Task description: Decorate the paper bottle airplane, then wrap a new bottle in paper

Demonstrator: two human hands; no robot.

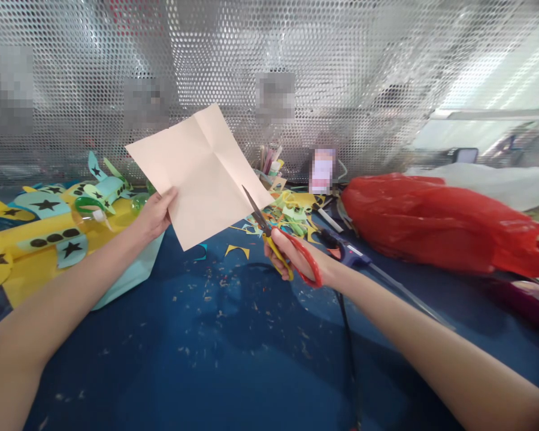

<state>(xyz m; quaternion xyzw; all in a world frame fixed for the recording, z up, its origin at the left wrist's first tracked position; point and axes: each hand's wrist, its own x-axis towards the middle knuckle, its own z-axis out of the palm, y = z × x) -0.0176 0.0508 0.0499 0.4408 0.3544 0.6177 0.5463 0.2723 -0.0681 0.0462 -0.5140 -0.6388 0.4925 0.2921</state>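
Note:
A sheet of pale pink paper point(193, 173) with fold creases is raised above the blue table. My left hand point(159, 212) pinches it at its lower left edge, thumb on the near face. In my right hand point(285, 251) is a pair of scissors point(305, 257) with red and yellow handles. Their dark blades point up and left, close to the paper's lower right corner and overlapping it in view. Whether the blades touch the paper I cannot tell. Paper offcuts point(296, 212) in green, yellow and orange lie heaped just behind the scissors.
Yellow and light blue paper aeroplanes point(49, 236) with black stars stand at left. A glue gun point(353, 254) with a clear stick and a black cable lies at right, before a red plastic bag point(422, 221). A phone point(322, 172) leans against the perforated metal screen point(233, 48) behind.

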